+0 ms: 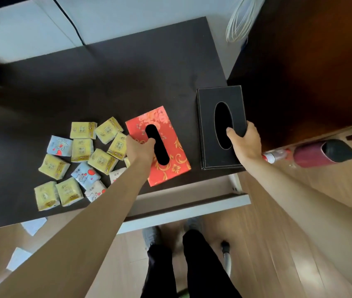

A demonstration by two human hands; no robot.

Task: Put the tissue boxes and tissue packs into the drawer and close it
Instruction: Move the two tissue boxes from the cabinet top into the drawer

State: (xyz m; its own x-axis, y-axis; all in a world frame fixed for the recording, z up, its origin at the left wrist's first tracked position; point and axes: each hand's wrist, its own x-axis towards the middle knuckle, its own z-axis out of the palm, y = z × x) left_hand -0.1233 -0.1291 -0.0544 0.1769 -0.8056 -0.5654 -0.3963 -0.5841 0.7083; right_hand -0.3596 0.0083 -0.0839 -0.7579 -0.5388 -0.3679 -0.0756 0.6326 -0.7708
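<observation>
A red tissue box (170,134) with gold flowers lies near the front of the dark table (106,82). My left hand (139,150) grips its left edge, thumb at the oval slot. To its right stands a black tissue box (207,125); my right hand (245,140) grips its right side with the thumb inside the slot. Several small tissue packs (80,160), yellow, blue and white, lie scattered left of the red box. Below the table's front edge the white drawer (192,206) stands pulled open, partly hidden by my left arm.
A dark wooden cabinet (310,72) rises at the right, with coiled white cable (241,20) behind it. A maroon bottle (312,154) and a spray can lie on the wood floor at right. My legs and shoes (151,235) are below the drawer.
</observation>
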